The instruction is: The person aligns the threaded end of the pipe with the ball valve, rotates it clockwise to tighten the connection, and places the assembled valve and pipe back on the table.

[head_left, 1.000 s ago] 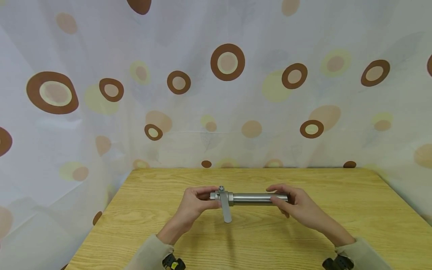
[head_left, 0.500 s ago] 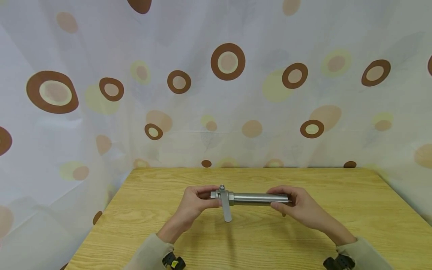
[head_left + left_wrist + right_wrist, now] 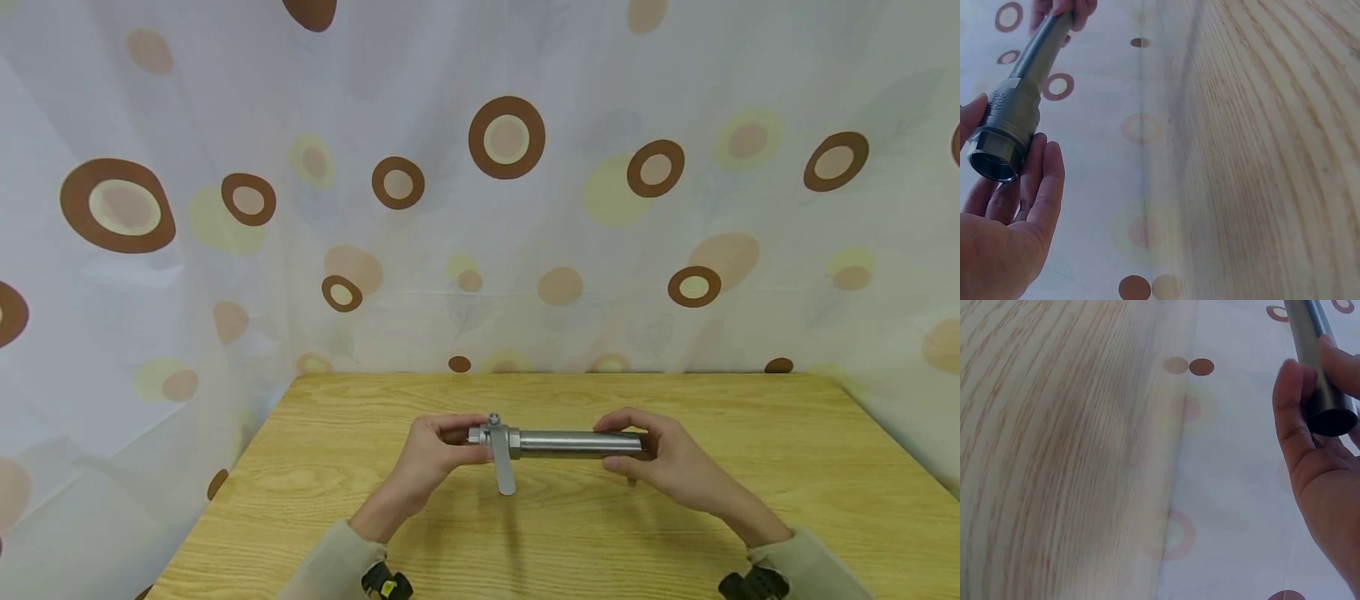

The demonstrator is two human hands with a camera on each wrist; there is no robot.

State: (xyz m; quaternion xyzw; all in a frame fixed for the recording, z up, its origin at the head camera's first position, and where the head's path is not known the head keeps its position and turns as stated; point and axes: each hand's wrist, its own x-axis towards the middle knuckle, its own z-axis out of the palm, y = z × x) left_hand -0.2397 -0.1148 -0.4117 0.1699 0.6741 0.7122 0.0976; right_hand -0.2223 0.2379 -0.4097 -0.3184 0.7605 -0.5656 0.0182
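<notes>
In the head view my left hand (image 3: 426,457) grips a steel ball valve (image 3: 514,440) by its left end, thumb in front and fingers behind. A flat lever handle (image 3: 503,472) on the valve points down toward me. Joined to the valve's right side is a shiny metal pipe (image 3: 562,443), held level above the table. My right hand (image 3: 667,462) holds the pipe's far right end between thumb and fingers. The left wrist view shows the valve's hollow threaded end (image 3: 996,159) facing the camera. In the right wrist view the pipe's dark round end (image 3: 1333,420) sits among the fingers.
Beneath the hands lies a wood-grain table (image 3: 360,533). A pale curtain (image 3: 555,217) with brown and yellow circles hangs behind it and along both sides. Dark straps with small devices (image 3: 386,581) sit on both wrists.
My right hand's fingers have shifted their hold slightly around the pipe's end. The left hand, valve and lever handle look almost still.
</notes>
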